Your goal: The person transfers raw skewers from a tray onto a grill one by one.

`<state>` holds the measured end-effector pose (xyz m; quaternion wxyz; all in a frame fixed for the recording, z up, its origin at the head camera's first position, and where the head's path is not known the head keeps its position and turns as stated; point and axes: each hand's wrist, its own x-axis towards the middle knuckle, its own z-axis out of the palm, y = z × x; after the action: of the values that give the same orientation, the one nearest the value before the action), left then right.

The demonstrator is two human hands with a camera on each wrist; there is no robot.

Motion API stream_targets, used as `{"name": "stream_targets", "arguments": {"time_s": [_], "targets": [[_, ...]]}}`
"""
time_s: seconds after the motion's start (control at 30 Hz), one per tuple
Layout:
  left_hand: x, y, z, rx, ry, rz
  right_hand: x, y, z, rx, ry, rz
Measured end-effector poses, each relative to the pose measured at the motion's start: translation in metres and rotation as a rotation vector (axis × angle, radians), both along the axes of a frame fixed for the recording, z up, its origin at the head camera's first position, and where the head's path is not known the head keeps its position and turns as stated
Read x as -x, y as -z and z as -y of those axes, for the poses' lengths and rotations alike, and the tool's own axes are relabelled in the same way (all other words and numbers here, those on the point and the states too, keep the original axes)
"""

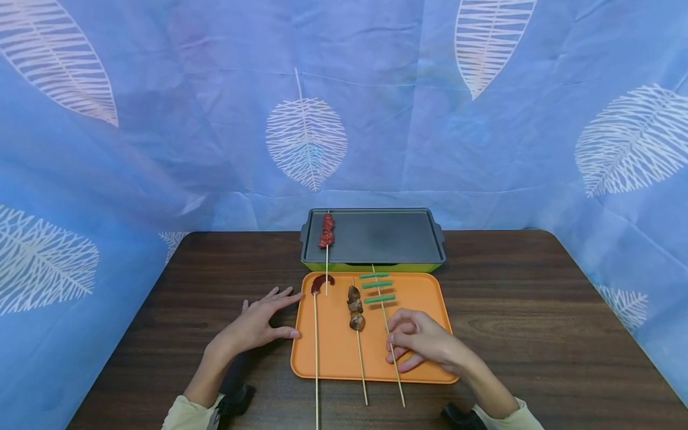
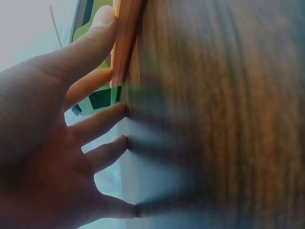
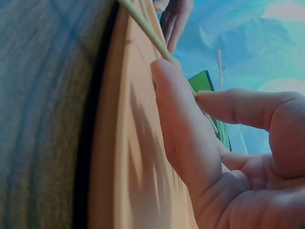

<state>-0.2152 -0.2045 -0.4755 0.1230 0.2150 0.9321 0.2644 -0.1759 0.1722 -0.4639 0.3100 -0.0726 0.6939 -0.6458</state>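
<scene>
My right hand [image 1: 421,340] pinches the stick of a skewer with green pieces [image 1: 378,285] between thumb and fingers, over the right half of an orange tray [image 1: 335,358]. In the right wrist view the stick [image 3: 147,33] passes between thumb and index finger. My left hand [image 1: 263,319] rests at the tray's left edge, fingers spread, thumb and index fingertip at the rim; in the left wrist view the other fingertips [image 2: 125,143] meet the tabletop. On the tray lie a skewer with brown chunks [image 1: 355,307] and one with a dark red curled piece [image 1: 317,284].
Behind the tray stands a green grill with a dark grey plate [image 1: 384,236]. A red meat skewer [image 1: 326,232] lies on its left side, stick reaching over the tray. Everything is on a dark wooden table [image 1: 527,304]; a blue leaf-print cloth [image 1: 376,131] hangs behind.
</scene>
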Motion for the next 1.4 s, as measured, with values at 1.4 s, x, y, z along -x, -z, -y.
{"name": "stream_targets", "arguments": {"time_s": [1.4], "targets": [[0.000, 0.002, 0.001, -0.021, -0.018, 0.004, 0.037, -0.031, 0.030, 0.115, 0.193, -0.040]]}}
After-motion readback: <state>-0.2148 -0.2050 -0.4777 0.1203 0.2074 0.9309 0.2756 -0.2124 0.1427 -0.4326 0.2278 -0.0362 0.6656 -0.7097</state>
